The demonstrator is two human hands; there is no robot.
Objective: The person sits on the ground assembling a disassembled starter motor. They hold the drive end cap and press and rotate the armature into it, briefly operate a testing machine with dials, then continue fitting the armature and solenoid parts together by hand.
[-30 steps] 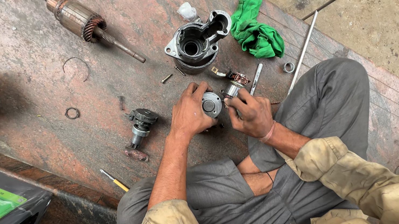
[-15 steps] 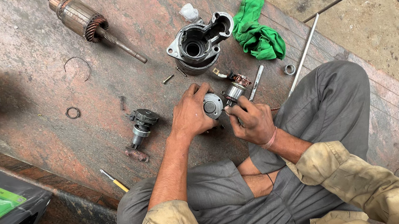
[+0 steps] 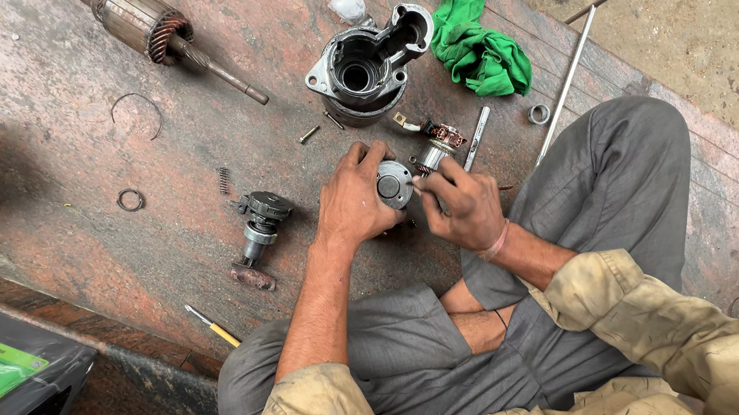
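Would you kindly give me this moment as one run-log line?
left hand: grips round metal cap | right hand: fingertips at cap's edge | nearby: motor housing, green rag

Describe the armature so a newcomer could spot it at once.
Start at the red-brown slab and go to its top edge, left of the grey housing. The armature lies there tilted: the only ribbed cylinder with copper windings and a long shaft.
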